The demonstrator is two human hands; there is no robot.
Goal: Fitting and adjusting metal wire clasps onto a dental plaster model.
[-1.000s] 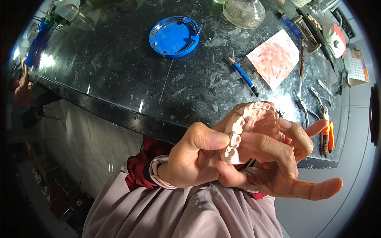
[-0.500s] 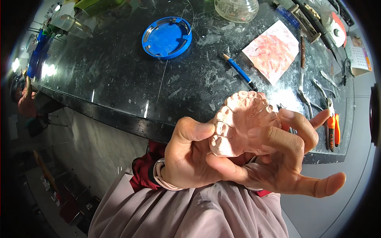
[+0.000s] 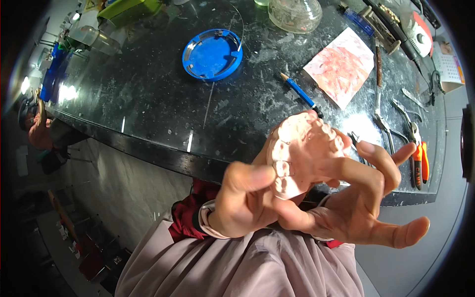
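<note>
My left grip (image 3: 240, 203) and right grip (image 3: 358, 205) pinch the tooth model (image 3: 306, 148), probably stiff and brittle; I'd hold its sides, sparing the teeth (image 3: 282, 170).

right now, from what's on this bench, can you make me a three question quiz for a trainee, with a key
1. True or false: the blue pencil lies to the right of the round blue case.
2. Which colours are the grips of the two-tone pliers?
A) green and white
B) orange and black
C) yellow and purple
3. What do the left hand and right hand hold?

Key: 1. True. 2. B. 3. A pinkish dental cast.
</note>
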